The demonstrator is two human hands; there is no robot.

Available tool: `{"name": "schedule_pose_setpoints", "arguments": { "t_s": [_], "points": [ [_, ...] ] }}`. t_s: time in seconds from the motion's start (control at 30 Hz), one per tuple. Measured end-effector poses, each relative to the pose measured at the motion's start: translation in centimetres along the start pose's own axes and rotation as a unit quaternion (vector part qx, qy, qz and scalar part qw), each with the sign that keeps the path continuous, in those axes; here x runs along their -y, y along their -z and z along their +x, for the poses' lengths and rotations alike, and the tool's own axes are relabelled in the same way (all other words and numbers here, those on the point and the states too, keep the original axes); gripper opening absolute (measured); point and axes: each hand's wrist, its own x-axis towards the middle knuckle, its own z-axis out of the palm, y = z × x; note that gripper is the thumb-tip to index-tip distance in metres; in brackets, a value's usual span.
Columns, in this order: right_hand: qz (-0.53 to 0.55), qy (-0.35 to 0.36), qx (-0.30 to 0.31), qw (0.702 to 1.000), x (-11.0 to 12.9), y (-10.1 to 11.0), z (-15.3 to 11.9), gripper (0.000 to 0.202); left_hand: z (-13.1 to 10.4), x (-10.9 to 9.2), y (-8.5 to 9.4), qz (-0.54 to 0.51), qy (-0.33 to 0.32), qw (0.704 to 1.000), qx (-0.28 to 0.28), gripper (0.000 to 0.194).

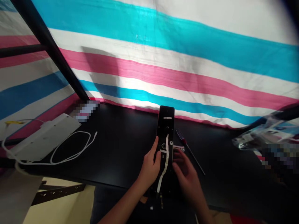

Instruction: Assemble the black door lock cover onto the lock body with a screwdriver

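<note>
A long black door lock panel (163,130) stands on the dark table with its fitted side toward me. A white ribbon cable (166,160) runs down its face, and a small label is stuck near the top. My left hand (150,165) grips the left edge, index finger stretched upward and thumb on the face. My right hand (185,172) is curled at the right edge, thumb and fingertips against it, partly in shadow. Just above those fingers a silver metal piece (179,148) sticks out sideways. A screwdriver (192,154) lies on the table to the right.
At left lies a white power strip (46,137) with a looped white cable (70,161). Clear plastic bags (257,133) are at the right. Striped sheeting (163,62) hangs behind the black table (112,140), with a dark frame post (56,46) at left.
</note>
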Motion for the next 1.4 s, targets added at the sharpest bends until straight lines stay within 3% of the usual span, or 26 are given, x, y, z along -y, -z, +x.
{"name": "schedule_pose_setpoints", "arguments": {
  "t_s": [0.13,0.27,0.37,0.63,0.8,0.9,1.0,1.07,1.13,1.23,1.3,1.37,1.4],
  "points": [
    [-0.038,0.063,-0.085,0.994,3.4,0.9,9.3,0.055,0.1,-0.2,0.2,0.006,-0.001,1.000,0.002,0.057],
    [0.026,0.014,-0.048,0.998,5.8,-1.3,17.5,0.063,0.0,-0.3,0.2,0.003,-0.004,1.000,0.005,0.056],
    [0.058,0.000,-0.020,0.998,6.0,-3.3,19.9,0.055,-0.1,-0.2,0.1,-0.001,-0.001,1.000,-0.003,0.056],
    [0.114,-0.014,-0.028,0.993,5.0,-4.0,19.3,0.053,-0.2,-0.2,0.1,-0.026,-0.015,0.999,-0.013,0.055],
    [0.087,0.012,-0.037,0.995,5.1,-2.2,18.3,0.062,-0.1,-0.1,0.1,-0.017,0.000,1.000,-0.016,0.057],
    [-0.010,0.038,-0.087,0.995,3.3,1.1,16.7,0.062,-0.2,-0.4,0.1,-0.020,0.003,1.000,-0.015,0.056],
    [-0.314,0.064,-0.109,0.941,-0.2,4.8,14.7,0.049,-0.4,-0.8,0.1,-0.026,0.010,1.000,-0.010,0.054],
    [-0.382,0.032,-0.033,0.923,-2.3,6.5,13.6,0.040,-0.6,-0.8,0.0,-0.025,0.014,1.000,-0.012,0.053],
    [-0.373,0.002,0.040,0.927,-3.6,7.3,12.7,0.035,-0.7,-0.5,0.3,-0.022,0.029,0.999,-0.031,0.056],
    [-0.344,-0.018,0.069,0.936,-3.8,7.3,12.4,0.033,0.1,0.4,2.2,0.009,0.032,0.993,-0.112,0.059],
    [-0.349,-0.017,0.060,0.935,-3.5,7.0,12.9,0.031,1.3,1.1,4.6,0.098,-0.010,0.979,-0.177,0.047],
    [-0.367,-0.013,0.054,0.929,-3.4,6.8,13.7,0.026,2.9,1.6,7.5,0.261,-0.050,0.947,-0.182,0.035],
    [-0.374,-0.009,0.052,0.926,-3.3,6.8,14.1,0.024,3.7,1.8,8.8,0.289,-0.056,0.940,-0.174,0.032]
  ]
}}
